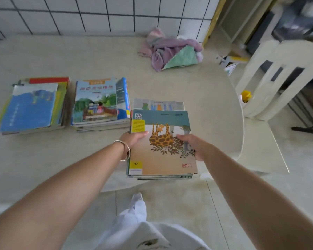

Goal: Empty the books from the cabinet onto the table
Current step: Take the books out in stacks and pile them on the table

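Nearest the camera: pale trousers and one shoe [137,196] on a tiled floor [179,213], beige and faintly stained.

Both forearms reach forward. Left hand [132,138], bracelet [124,150] at the wrist, grips the left edge of a stack of books [163,150]; thumb lies on the top cover, fingers hidden beneath. Right hand [193,147] grips the right edge the same way, thumb on top, fingers curled under and out of view. Top cover shows a giraffe, printed upside down from this side. The stack sits over the near rim of the table [98,56]; whether it rests on the surface or is held just above it cannot be told.

Table top: pale beige, matte, rounded corner at right. Just beyond the held stack, a thin book [159,104] lies flat. To the left, a middle pile [99,103] with a landscape cover, then a left pile [31,105] with a blue cover, the two close but apart.

Far side: crumpled cloths [172,51], purple, pink and green, near the wall. Wall [98,13] has white tiles with dark grout. Right of the table, a white chair [278,74].
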